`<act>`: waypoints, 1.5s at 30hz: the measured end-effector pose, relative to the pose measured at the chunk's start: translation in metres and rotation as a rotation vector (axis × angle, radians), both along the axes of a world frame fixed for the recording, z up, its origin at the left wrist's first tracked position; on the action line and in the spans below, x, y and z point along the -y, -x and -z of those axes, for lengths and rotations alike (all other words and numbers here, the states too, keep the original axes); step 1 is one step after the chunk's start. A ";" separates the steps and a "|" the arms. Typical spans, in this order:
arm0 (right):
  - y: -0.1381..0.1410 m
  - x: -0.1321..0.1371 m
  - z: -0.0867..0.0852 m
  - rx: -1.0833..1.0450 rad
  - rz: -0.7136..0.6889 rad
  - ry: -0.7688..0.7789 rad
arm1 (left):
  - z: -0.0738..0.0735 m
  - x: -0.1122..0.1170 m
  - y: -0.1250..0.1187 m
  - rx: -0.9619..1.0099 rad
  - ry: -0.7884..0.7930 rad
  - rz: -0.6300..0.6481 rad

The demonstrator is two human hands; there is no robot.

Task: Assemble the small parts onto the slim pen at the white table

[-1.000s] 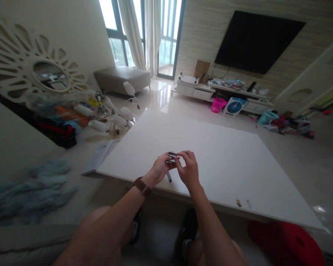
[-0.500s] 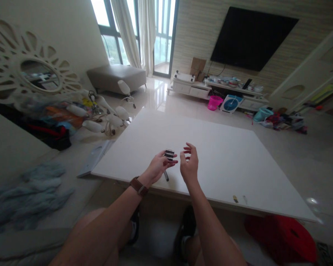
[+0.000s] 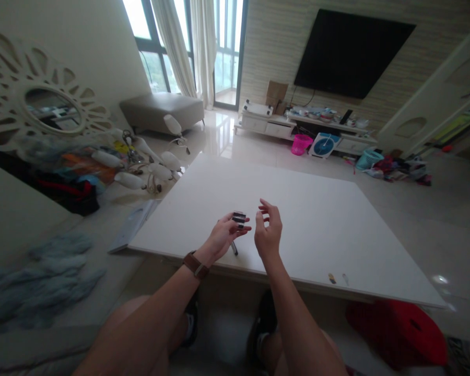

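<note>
Between its thumb and fingers, my left hand [image 3: 223,233] holds a small flat block with black and pale stripes [image 3: 239,219], just above the white table [image 3: 297,209]. A brown watch strap circles that wrist. Just to the right, my right hand [image 3: 268,232] is raised with its fingers apart and curved, and nothing shows in it. Under my left hand a dark, pen-like stick [image 3: 234,248] lies on the table, its far end hidden. Near the front edge, to the right, are a small yellow and dark piece [image 3: 331,278] and a small clear piece [image 3: 345,279].
A red object [image 3: 399,331] sits below the table's front right edge. Lamp heads [image 3: 160,171] and bags crowd the floor on the left. Beyond the table stand a pink basket [image 3: 301,144], a blue and white fan [image 3: 323,145] and a low cabinet [image 3: 279,129].
The right hand's fingers have opened a little and shifted slightly upward. My left hand keeps its hold on the striped block. The view has turned very slightly.
</note>
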State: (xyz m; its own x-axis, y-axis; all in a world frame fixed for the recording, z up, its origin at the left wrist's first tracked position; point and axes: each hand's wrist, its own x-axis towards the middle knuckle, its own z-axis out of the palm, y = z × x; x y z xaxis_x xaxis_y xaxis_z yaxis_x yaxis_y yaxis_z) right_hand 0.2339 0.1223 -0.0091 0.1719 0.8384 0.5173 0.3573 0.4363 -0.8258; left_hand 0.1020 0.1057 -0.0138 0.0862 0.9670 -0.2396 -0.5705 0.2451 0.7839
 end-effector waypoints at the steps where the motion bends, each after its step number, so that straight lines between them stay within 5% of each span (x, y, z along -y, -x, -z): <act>1: 0.000 -0.002 0.002 0.016 -0.021 0.036 | 0.000 -0.001 0.000 0.003 -0.006 0.002; 7: 0.008 -0.012 0.020 -0.140 -0.190 0.321 | 0.004 -0.005 0.001 0.000 -0.033 -0.005; 12: 0.015 -0.012 0.030 -0.262 -0.307 0.380 | 0.005 -0.004 0.000 -0.006 -0.038 -0.003; 28: 0.015 -0.012 0.033 -0.169 -0.221 0.412 | 0.010 -0.009 0.002 0.143 0.003 -0.087; 35: 0.021 -0.016 0.045 -0.386 -0.359 0.479 | 0.016 -0.008 -0.006 0.073 -0.077 -0.079; 45: 0.018 -0.017 0.033 -1.007 -0.274 0.627 | 0.010 -0.009 0.003 -0.194 -0.157 -0.163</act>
